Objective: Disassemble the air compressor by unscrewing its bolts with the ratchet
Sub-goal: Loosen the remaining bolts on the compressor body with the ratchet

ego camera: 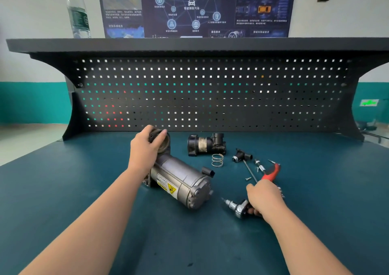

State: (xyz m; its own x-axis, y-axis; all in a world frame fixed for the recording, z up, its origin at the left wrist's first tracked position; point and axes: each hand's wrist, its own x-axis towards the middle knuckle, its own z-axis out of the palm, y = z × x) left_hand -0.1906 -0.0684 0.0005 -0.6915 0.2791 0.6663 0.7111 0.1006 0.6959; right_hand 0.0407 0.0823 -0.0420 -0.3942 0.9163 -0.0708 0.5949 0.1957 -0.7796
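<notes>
- My left hand [147, 146] grips the round far end of the air compressor [181, 180], fingers curled over the dark end cap at about 11 o'clock from the bench [63, 190] centre
- The compressor lies on its side across the middle of the bench, its silver motor end pointing toward 4 o'clock, yellow warning label facing up
- My right hand [265, 197] is clenched round the ratchet [237, 208] at about 3 o'clock of the compressor; the chrome head and its bit stick out toward the motor end, apart from it
- Just beyond that hand lies a red-handled tool [272, 172], which I judge to be a second driver; whether my fingers touch it I cannot tell
- Already off and set at 12 to 1 o'clock: a black valve body [207, 144], a coil spring [217, 160], a small black fitting [241, 156] on a thin rod, and loose screws [248, 178]
- To do this step well I would keep the left hand pressing the housing down so it cannot roll, seat the bit squarely on a bolt at the motor end before turning, and keep the handle's swing clear of the loose screws
- Each bolt should go beside the other removed parts, not near the bench edge
</notes>
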